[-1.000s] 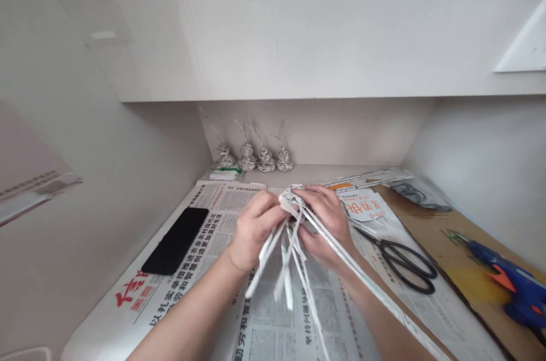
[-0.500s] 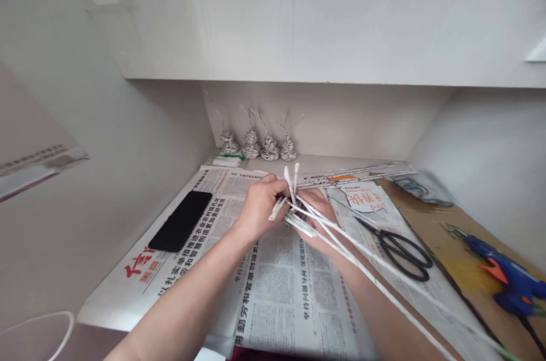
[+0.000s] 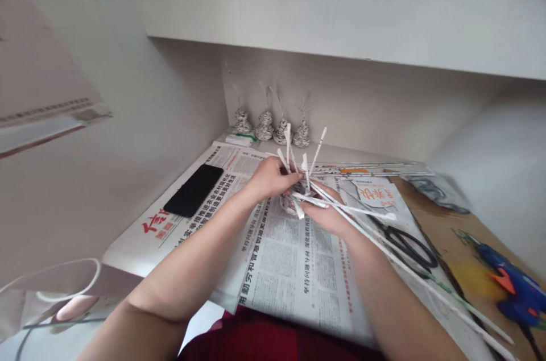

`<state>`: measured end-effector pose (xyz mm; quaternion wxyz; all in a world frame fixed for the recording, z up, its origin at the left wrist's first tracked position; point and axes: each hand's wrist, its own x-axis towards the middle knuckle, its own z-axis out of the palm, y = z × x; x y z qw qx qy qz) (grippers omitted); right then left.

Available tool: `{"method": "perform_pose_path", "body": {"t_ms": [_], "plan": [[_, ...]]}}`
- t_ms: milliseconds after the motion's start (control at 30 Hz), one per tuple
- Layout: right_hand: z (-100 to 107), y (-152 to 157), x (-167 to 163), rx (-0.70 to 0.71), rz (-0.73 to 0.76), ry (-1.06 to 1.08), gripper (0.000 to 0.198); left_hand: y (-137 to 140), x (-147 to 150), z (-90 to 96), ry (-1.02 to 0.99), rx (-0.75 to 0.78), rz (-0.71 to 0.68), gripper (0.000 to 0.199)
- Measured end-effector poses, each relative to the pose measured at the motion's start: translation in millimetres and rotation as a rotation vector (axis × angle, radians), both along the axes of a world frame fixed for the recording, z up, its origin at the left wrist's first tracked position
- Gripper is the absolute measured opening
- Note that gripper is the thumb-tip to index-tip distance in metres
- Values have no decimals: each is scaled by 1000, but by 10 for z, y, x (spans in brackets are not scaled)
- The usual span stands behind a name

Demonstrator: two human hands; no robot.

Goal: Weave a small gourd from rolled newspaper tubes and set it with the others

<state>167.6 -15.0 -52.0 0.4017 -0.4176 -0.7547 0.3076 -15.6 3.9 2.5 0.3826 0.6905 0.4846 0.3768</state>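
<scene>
Over spread newspaper (image 3: 281,276), the left hand (image 3: 273,178) pinches a small woven paper piece (image 3: 289,205) between its fingers; the right hand (image 3: 328,214) cradles its other side, fingertips hidden. Its short strands (image 3: 318,151), earlier pointing toward the person, now mostly fan upward, separated within reach.

Soft, greyish light; shade under cabinet (image 3: 298,3); glue gun (image 3: 514,287) blurred near stretched right edge

The newspaper (image 3: 277,276) carries a red "信" at left and a black "坚持问题导向" at lower centre; right of centre, a white card (image 3: 376,196) shows orange "快".
</scene>
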Motion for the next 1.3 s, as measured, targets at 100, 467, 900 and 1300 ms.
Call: {"method": "perform_pose_path", "body": {"t_ms": [100,467,900,1300], "plan": [[38,-5,9,-66,6,-27,30,3,-15,-9,-29,-17,-38,28],[85,2,52,-231,172,104,41,127,-235,20,-181,-89,-460,21],[109,-52,41,-347,193,134,46,166,-221,-60,-180,-108,-484,23],[251,-114,45,7,95,-87,36,44,-59,-12,-102,98,-239,18]]}}
